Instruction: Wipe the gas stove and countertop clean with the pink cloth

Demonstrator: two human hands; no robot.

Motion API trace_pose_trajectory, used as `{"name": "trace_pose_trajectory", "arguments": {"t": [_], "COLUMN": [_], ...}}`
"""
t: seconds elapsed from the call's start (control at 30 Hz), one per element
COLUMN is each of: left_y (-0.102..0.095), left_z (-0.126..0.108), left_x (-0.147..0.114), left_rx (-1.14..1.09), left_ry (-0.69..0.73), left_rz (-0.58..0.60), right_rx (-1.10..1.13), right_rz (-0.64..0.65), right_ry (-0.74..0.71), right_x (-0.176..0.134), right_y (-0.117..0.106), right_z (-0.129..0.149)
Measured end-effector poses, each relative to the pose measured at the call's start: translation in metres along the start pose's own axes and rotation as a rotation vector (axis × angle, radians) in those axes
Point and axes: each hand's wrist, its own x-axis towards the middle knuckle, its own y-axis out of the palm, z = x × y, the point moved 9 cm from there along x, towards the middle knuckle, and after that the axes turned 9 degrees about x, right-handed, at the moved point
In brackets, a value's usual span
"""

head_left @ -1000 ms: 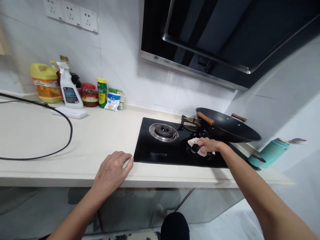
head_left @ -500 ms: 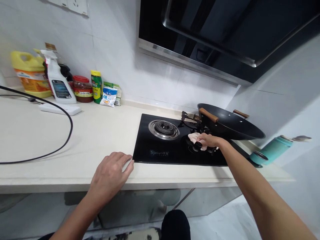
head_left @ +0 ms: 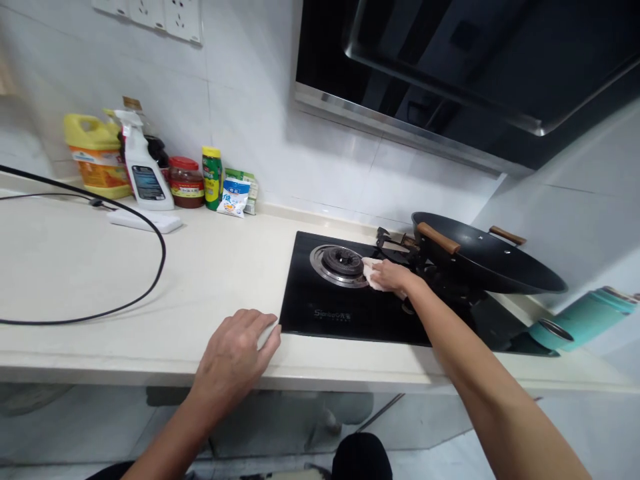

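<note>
My right hand (head_left: 391, 275) is closed on a pale pinkish-white cloth (head_left: 373, 272). It presses the cloth to the black glass gas stove (head_left: 320, 303), at the right side of the left burner (head_left: 343, 261). My left hand (head_left: 240, 350) rests on the pale countertop (head_left: 200, 280) by the stove's front left corner. Its thumb is apart from the fingers, and no held object shows there. Behind my right forearm, a black wok (head_left: 490, 257) with wooden handles sits over the right burner.
A range hood (head_left: 425, 87) hangs over the stove. On the left stand a yellow jug (head_left: 97, 157), a spray bottle (head_left: 145, 170), a red-lidded jar (head_left: 187, 183) and seasoning packets (head_left: 234, 197). A black cable (head_left: 163, 250) loops over the counter. Turquoise containers (head_left: 595, 317) stand at right.
My right hand has moved the cloth left and slightly back, from the stove's middle front to the left burner. My left hand stays by the stove corner. The view has shifted a little left.
</note>
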Motion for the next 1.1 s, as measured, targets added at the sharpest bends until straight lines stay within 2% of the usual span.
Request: {"name": "trace_pose_trajectory", "arguments": {"t": [0.2,0.33,0.5,0.63,0.7,0.77,0.83,0.9,1.0,1.07,1.1], "left_y": [0.0,-0.004,-0.011,-0.01,-0.008,-0.004,-0.002,-0.003,-0.007,-0.006,-0.005], "left_z": [-0.004,0.002,0.017,0.032,0.041,0.051,0.059,0.066,0.075,0.079,0.081], "left_x": [-0.001,-0.002,-0.002,-0.005,-0.006,-0.006,-0.004,-0.002,0.0,-0.001,-0.002], "left_rx": [0.021,-0.076,-0.155,-0.201,-0.244,-0.302,-0.35,-0.363,-0.323,-0.276,-0.249], "left_ry": [-0.003,-0.07,-0.198,-0.267,-0.306,-0.342,-0.365,-0.383,-0.419,-0.445,-0.453], "left_rz": [0.019,0.008,-0.054,-0.091,-0.089,-0.059,-0.007,0.044,0.108,0.152,0.169], "right_rx": [-0.033,-0.011,0.05,0.102,0.13,0.204,0.383,0.67,1.068,1.109,1.045], "right_rz": [-0.067,-0.144,-0.132,-0.136,-0.172,-0.198,-0.196,-0.192,-0.273,-0.346,-0.381], "right_ry": [0.011,-0.058,-0.239,-0.426,-0.476,-0.503,-0.51,-0.473,-0.352,-0.276,-0.221], "right_x": [-0.055,-0.074,-0.092,-0.122,-0.139,-0.152,-0.156,-0.15,-0.132,-0.124,-0.122], "right_y": [0.007,0.006,0.009,0.013,0.016,0.019,0.021,0.021,0.017,0.014,0.013], "right_z": [0.059,0.106,0.19,0.261,0.285,0.296,0.293,0.273,0.211,0.161,0.135]}}
